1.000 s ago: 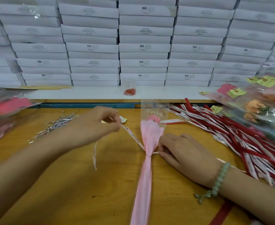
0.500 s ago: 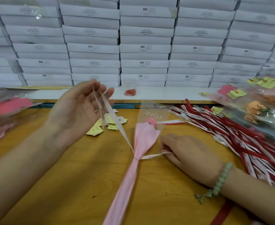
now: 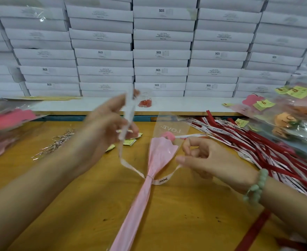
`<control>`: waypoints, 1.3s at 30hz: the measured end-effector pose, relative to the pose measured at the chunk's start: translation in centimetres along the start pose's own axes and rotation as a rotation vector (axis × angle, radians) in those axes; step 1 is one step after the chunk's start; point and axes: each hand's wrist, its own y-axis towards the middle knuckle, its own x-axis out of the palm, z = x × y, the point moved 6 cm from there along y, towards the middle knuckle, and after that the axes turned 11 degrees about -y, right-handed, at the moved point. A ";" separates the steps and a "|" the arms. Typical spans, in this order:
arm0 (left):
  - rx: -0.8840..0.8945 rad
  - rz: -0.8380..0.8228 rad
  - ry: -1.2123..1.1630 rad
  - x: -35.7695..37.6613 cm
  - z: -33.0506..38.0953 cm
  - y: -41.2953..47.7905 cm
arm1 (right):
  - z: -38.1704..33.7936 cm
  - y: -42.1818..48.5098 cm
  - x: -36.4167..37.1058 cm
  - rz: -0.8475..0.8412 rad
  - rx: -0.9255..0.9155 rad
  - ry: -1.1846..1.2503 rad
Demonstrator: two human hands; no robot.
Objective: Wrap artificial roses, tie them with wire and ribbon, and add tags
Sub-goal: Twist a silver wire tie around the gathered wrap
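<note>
Wrapped rose (image 3: 160,154) lies flat at the centre of the bench (image 3: 94,196), with its head towards the stacked white boxes (image 3: 160,51) and its tail towards the viewer. The clear sleeve reads "LOVE". A wire tie (image 3: 150,176) cinches the neck, and the ribbon (image 3: 162,180) passes round the same point.

Left hand (image 3: 105,127) is raised above the bench, left of the rose and clear of it. Its fingers (image 3: 131,128) are curled round one ribbon end, which runs up through the hand; this area is blurred.

Right hand (image 3: 208,160) sits just beside the rose on its right. Its fingers (image 3: 182,159) pinch the other ribbon end and do not touch the wrapper.

Yellow tags (image 3: 129,142) lie behind the left hand. Spare wires (image 3: 56,144) lie at the left of the bench. Loose red and white ribbons (image 3: 257,147) are piled at the right.
</note>
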 end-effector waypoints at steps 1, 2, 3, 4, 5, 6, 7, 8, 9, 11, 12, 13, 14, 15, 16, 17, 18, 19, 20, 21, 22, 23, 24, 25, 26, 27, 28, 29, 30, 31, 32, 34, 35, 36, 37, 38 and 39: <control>-0.059 -0.059 0.026 1.0 -1.0 -0.4 | -0.3 0.0 -0.1 0.006 -0.022 0.122; -0.121 -0.114 0.040 2.0 -2.0 -0.8 | -0.7 0.0 -0.2 0.015 -0.051 0.225; -0.183 -0.161 0.066 2.7 -3.0 -1.3 | -1.0 -0.1 -0.4 0.023 -0.085 0.301; -0.236 -0.201 0.125 3.2 -3.9 -1.8 | -1.4 -0.2 -0.5 0.027 -0.126 0.349; -0.284 -0.242 0.201 3.5 -4.5 -2.2 | -1.9 -0.3 -0.5 0.023 -0.177 0.371; -0.328 -0.293 0.258 3.8 -5.0 -2.7 | -2.4 -0.4 -0.5 0.012 -0.234 0.370; -0.360 -0.350 0.278 4.2 -5.4 -3.0 | -2.8 -0.6 -0.5 0.000 -0.291 0.346; -0.368 -0.401 0.270 4.7 -5.6 -3.3 | -3.3 -0.7 -0.3 -0.008 -0.345 0.291; -0.351 -0.431 0.252 5.2 -5.5 -3.5 | -3.7 -0.9 -0.2 -0.009 -0.393 0.216; -0.297 -0.410 0.252 5.7 -5.7 -3.4 | -4.2 -1.2 0.1 0.008 -0.459 0.065; -0.280 -0.393 0.266 5.7 -5.8 -3.3 | -4.2 -1.1 0.1 0.022 -0.467 0.007; -0.272 -0.391 0.276 5.8 -5.9 -3.4 | -4.1 -1.1 0.1 0.043 -0.461 -0.043; -0.271 -0.402 0.290 5.9 -6.1 -3.5 | -3.9 -1.0 0.0 0.070 -0.446 -0.089; -0.274 -0.400 0.308 5.8 -6.2 -3.5 | -3.6 -0.9 0.0 0.108 -0.423 -0.128; -0.276 -0.379 0.315 5.6 -6.2 -3.5 | -3.2 -0.9 -0.1 0.155 -0.393 -0.147; -0.276 -0.349 0.306 5.4 -6.1 -3.5 | -2.7 -0.8 -0.3 0.207 -0.354 -0.135; -0.271 -0.317 0.286 5.1 -6.0 -3.4 | -2.2 -0.8 -0.5 0.254 -0.315 -0.110; -0.271 -0.288 0.253 4.8 -5.9 -3.3 | -1.9 -0.9 -0.6 0.286 -0.285 -0.100; -0.282 -0.261 0.209 4.6 -5.9 -3.1 | -1.7 -1.0 -0.6 0.290 -0.269 -0.121; -0.297 -0.237 0.155 4.4 -6.0 -3.0 | -1.7 -1.0 -0.4 0.269 -0.267 -0.174; -0.311 -0.217 0.106 4.2 -6.0 -2.9 | -1.8 -1.0 -0.1 0.238 -0.276 -0.242; -0.323 -0.200 0.068 4.0 -6.1 -2.8 | -2.0 -1.1 0.2 0.215 -0.294 -0.304; -0.333 -0.191 0.051 3.9 -6.2 -2.8 | -2.2 -1.0 0.4 0.210 -0.313 -0.344; -0.345 -0.186 0.048 3.8 -6.2 -2.8 | -2.3 -1.0 0.4 0.224 -0.324 -0.354; -0.352 -0.183 0.055 3.8 -6.2 -2.8 | -2.3 -1.0 0.3 0.248 -0.326 -0.332; -0.359 -0.172 0.056 3.7 -6.3 -2.8 | -2.2 -1.0 0.0 0.276 -0.317 -0.280; -0.361 -0.152 0.056 3.6 -6.4 -2.8 | -2.1 -0.9 -0.3 0.304 -0.300 -0.205; -0.359 -0.124 0.057 3.4 -6.3 -2.8 | -1.9 -0.9 -0.7 0.331 -0.278 -0.121; -0.352 -0.095 0.065 3.1 -6.3 -2.7 | -1.6 -0.8 -1.1 0.361 -0.257 -0.035; -0.344 -0.068 0.073 2.9 -6.3 -2.6 | -1.4 -0.8 -1.4 0.394 -0.237 0.057; -0.333 -0.045 0.075 2.6 -6.3 -2.5 | -1.1 -0.8 -1.7 0.431 -0.214 0.156; -0.302 -0.016 0.080 2.3 -6.1 -2.3 | -0.5 -0.9 -2.2 0.514 -0.166 0.358; -0.291 -0.008 0.093 2.2 -6.0 -2.3 | -0.3 -0.9 -2.5 0.555 -0.151 0.453; -0.284 -0.001 0.112 2.2 -6.0 -2.2 | -0.1 -0.9 -2.9 0.592 -0.142 0.539; -0.283 0.005 0.130 2.1 -6.0 -2.2 | 0.0 -0.8 -3.2 0.620 -0.136 0.617; -0.280 0.012 0.142 2.1 -6.0 -2.2 | 0.1 -0.8 -3.5 0.644 -0.130 0.686; -0.278 0.022 0.142 2.0 -6.0 -2.2 | 0.2 -0.8 -3.6 0.658 -0.125 0.741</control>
